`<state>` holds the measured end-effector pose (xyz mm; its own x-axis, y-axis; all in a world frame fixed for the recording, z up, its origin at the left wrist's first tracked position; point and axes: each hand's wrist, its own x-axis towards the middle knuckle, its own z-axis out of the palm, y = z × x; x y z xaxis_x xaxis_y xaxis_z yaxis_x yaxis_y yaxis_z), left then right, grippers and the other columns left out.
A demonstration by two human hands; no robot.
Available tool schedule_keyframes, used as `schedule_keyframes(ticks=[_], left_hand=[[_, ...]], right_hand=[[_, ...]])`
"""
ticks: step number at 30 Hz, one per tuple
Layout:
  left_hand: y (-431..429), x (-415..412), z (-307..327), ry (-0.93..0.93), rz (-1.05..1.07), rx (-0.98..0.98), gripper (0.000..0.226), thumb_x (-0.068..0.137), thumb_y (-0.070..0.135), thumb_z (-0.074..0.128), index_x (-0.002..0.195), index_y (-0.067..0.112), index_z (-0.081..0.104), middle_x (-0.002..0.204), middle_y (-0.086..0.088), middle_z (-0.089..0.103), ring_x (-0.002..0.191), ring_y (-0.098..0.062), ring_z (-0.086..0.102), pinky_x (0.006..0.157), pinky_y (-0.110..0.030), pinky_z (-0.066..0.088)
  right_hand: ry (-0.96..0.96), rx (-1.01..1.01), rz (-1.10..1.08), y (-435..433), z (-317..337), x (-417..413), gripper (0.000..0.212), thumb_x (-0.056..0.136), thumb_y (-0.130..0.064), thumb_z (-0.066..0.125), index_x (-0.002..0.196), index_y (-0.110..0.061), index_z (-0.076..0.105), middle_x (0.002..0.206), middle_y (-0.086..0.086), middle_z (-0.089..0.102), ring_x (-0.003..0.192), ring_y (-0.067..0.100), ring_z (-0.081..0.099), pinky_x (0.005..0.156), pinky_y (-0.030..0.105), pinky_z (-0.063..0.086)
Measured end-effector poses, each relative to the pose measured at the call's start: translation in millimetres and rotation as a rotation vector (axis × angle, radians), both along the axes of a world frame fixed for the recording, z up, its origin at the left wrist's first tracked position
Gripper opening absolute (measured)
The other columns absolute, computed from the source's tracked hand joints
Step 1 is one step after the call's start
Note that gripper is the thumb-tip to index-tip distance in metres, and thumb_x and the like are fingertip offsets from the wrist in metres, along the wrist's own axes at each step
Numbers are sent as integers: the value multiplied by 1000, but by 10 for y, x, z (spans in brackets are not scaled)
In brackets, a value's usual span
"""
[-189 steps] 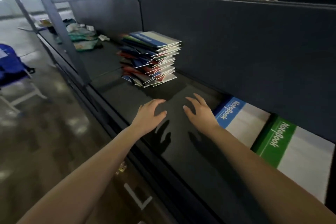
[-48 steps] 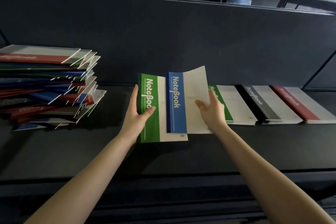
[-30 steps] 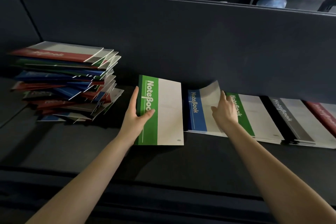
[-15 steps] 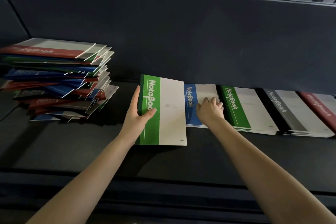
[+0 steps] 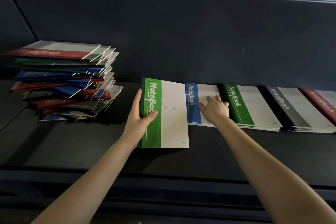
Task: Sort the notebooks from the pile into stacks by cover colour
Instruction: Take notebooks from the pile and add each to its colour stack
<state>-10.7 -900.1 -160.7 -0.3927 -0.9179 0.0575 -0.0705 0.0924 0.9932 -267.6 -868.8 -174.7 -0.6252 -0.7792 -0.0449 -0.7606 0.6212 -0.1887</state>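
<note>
Notebook pile [image 5: 61, 82], position? (Clerk)

On the left of the dark shelf [image 5: 81, 143], against the back panel [image 5: 181, 32]. Mixed covers: red on top, with blue, green and dark ones below. Edges are fanned out unevenly. (Inspector)

Sorted stacks? (Clerk)

Four, in a row along the back panel to the right, each just beside the next: blue stack [image 5: 193, 103], green stack [image 5: 240, 109], grey stack [image 5: 292, 112], red stack [image 5: 322, 104]. The red one is cut off by the right edge of the view. (Inspector)

Left hand [image 5: 139, 120]? (Clerk)

Clamped on a single green notebook [image 5: 171, 114], thumb across the green band of the cover, fingers along the spine edge. That notebook is between the pile and the blue stack, its right edge just beside the blue stack. Whether it lies flat on the shelf or is lifted, I cannot tell. (Inspector)

Right hand [image 5: 215, 110]? (Clerk)

Fingers spread and straight, resting on the white part of the top cover of the blue stack. It grips nothing. The two hands are apart, with the held notebook's white panel between them. (Inspector)
</note>
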Motion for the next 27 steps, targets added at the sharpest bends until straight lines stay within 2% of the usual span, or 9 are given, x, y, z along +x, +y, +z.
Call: schedule_keyframes(ticks=[6,9,11,13,15,18,20,25,27], left_hand=[[4,-37,61,0,-14,-20,81,91,8,61,150,38,15,122,27,44,104,9,51,82,-14,44],[19,-54,98,10,-18,-25,81,91,8,61,150,39,15,118,29,44,103,10,51,85,-15,42],[36,-71,107,23,-26,-27,81,91,8,61,150,38,15,119,29,45,104,9,52,88,-17,42],[57,-98,107,28,-37,-28,81,91,8,62,150,38,16,120,28,46,105,8,52,88,-17,43],[76,-140,116,30,-44,-34,80,90,9,63,150,37,17,120,29,46,104,9,53,84,-14,44],[85,-242,131,52,-51,-25,79,89,12,64,149,37,19,133,18,47,111,4,53,85,-17,48],[88,-352,148,53,-59,-32,79,89,14,65,149,38,20,142,10,44,121,-7,51,97,-31,47],[121,-730,156,21,-103,-83,81,88,17,67,149,38,19,147,7,40,129,-12,46,107,-42,40],[145,-908,153,20,-113,-107,79,88,17,67,149,35,21,146,9,41,125,-9,48,106,-36,42]], right_hand=[[-102,-85,70,1,-83,-77,53,101,-40,35,145,-11,33,156,13,20,142,34,21,106,41,35],[-135,-23,110,-10,-6,-141,46,103,-30,31,142,-7,38,153,16,24,138,34,27,105,40,35],[-142,-27,126,5,45,-159,46,103,-30,29,142,-6,39,153,17,25,141,34,22,113,41,24],[-110,-177,148,69,77,-99,46,103,-29,31,143,-9,39,155,14,24,146,29,13,117,42,9],[-148,-388,185,166,113,46,44,103,-29,33,142,-11,42,153,10,32,144,25,21,116,37,15],[-412,-504,168,353,220,287,41,104,-34,29,122,-11,58,123,9,60,116,27,54,92,33,43],[-652,-573,75,457,266,345,47,104,-40,24,100,-10,61,94,7,65,93,24,61,75,32,46],[-1248,-766,-30,712,356,156,42,98,-51,31,108,-24,61,99,6,67,93,24,64,80,38,52],[-1246,-760,74,837,371,1,36,93,-40,51,123,-21,51,107,4,66,102,25,65,85,40,54]])
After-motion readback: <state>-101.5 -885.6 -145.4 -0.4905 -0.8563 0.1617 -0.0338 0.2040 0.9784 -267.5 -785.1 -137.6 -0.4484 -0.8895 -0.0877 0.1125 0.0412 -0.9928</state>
